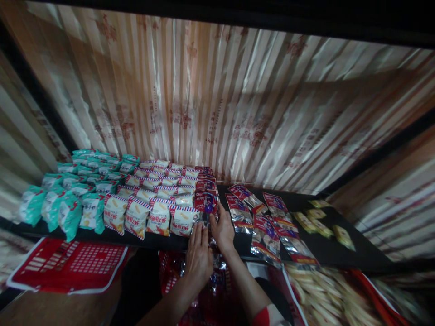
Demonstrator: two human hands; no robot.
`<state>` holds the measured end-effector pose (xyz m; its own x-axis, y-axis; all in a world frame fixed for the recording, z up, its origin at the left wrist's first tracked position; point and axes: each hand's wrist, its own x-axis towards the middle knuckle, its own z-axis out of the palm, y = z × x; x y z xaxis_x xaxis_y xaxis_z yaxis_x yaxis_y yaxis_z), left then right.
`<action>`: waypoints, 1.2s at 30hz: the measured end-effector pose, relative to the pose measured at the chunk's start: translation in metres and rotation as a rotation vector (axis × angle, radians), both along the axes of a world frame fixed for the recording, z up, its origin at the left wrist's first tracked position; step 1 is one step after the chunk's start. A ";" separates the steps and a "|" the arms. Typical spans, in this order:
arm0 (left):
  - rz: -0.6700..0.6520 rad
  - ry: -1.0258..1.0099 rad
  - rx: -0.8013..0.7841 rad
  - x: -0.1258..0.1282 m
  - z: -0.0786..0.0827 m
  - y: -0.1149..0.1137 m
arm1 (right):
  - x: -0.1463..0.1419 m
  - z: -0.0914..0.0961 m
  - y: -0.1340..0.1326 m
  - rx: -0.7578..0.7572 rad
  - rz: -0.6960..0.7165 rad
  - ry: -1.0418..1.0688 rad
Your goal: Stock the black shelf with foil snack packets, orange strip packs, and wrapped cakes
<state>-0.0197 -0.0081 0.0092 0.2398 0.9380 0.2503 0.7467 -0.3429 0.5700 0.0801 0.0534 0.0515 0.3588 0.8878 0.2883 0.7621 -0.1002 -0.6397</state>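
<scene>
My left hand point(198, 256) and my right hand point(222, 230) are side by side at the front edge of a dark shelf point(326, 249). Both rest with fingers stretched flat against a red and purple snack packet point(205, 202), the front one of a standing row. Left of it stand rows of white packets with red and blue striped tops point(159, 216). Several loose red and silver packets point(265, 226) lie flat to the right of my right hand.
Teal packets point(70, 199) fill the shelf's left end. Small yellow packets point(321, 226) lie at the right. A red crate point(68, 265) sits below left, and a red bin of pale packets point(322, 290) below right. Striped fabric point(220, 99) hangs behind.
</scene>
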 end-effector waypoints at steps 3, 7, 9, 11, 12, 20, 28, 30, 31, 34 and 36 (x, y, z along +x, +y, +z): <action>-0.005 0.002 -0.014 0.000 -0.001 0.002 | 0.000 0.001 -0.003 -0.021 -0.002 -0.028; 0.012 0.001 -0.007 0.000 -0.003 0.003 | 0.002 -0.001 -0.005 0.010 -0.002 -0.068; 0.006 -0.003 0.001 0.000 -0.004 0.003 | 0.004 -0.003 -0.005 0.052 0.021 -0.106; -0.008 -0.002 0.011 0.000 -0.006 0.004 | 0.005 -0.005 -0.006 0.094 0.045 -0.141; -0.013 -0.002 0.017 0.000 -0.007 0.004 | 0.005 -0.006 -0.006 0.108 0.051 -0.155; -0.017 -0.002 0.029 -0.001 -0.006 0.004 | 0.006 -0.014 -0.010 0.176 0.045 -0.179; -0.072 0.008 0.058 0.001 0.010 -0.012 | 0.007 -0.022 -0.040 0.219 0.040 -0.093; -0.108 0.002 0.058 0.002 0.013 -0.020 | 0.009 -0.024 -0.053 0.220 0.034 -0.061; -0.124 -0.007 0.061 0.003 0.013 -0.024 | 0.009 -0.025 -0.060 0.215 0.030 -0.043; -0.175 -0.037 0.085 0.005 0.011 -0.039 | 0.011 -0.027 -0.082 0.197 0.014 0.027; -0.210 -0.062 0.097 0.006 0.008 -0.051 | 0.013 -0.031 -0.098 0.196 0.001 0.074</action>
